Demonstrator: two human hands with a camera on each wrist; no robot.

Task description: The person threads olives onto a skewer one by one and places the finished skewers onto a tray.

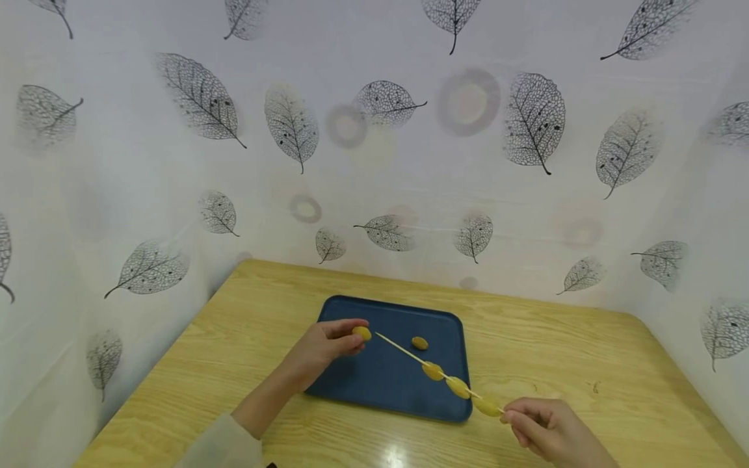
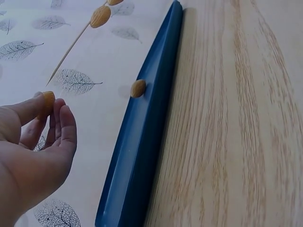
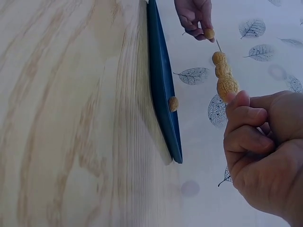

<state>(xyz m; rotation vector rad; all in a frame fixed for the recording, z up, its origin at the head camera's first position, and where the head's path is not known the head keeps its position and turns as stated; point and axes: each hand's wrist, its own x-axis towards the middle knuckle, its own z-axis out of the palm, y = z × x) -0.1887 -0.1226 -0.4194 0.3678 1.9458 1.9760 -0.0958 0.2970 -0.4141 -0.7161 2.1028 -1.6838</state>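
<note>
While the left hand (image 1: 319, 352) is pinching a yellow piece (image 1: 363, 333) over the tray (image 1: 380, 385), fingers clamped on its sides, likely the best hold for something seemingly light and firm, the right hand (image 1: 549, 426) is gripping the near end of a probably snappable skewer (image 1: 398, 346) carrying three threaded pieces (image 1: 458, 388).

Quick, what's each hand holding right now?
Left hand: pinching one yellow oval piece.
Right hand: holding a skewer with three more pieces threaded on it.
</note>
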